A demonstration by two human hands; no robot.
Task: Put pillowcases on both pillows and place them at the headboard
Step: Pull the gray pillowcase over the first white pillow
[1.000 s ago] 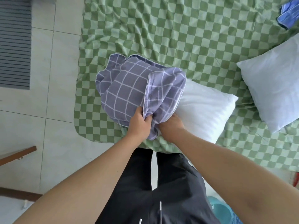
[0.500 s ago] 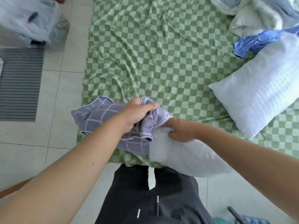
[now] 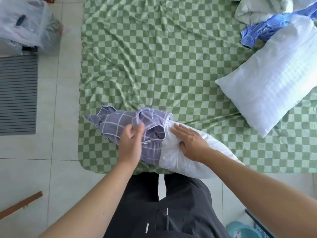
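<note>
White pillow (image 3: 187,162) lies at the bed's (image 3: 154,66) near edge, long axis running left-far to right-near. I see my left hand (image 3: 130,145) pinching the purple pillowcase (image 3: 127,127) bunched on its left end; right hand (image 3: 190,141) presses flat, fingers straight. Tiled floor (image 3: 56,169) lies left.

I see the white pillow (image 3: 185,158) lying at the bed's near edge, its left end inside the bunched purple grid pillowcase (image 3: 120,126); second bare pillow (image 3: 267,90) lies far right.

Single head-worn view, looking steeply down from close above, bed (image 3: 154,57) edge ahead, floor (image 3: 56,169) at left.
</note>
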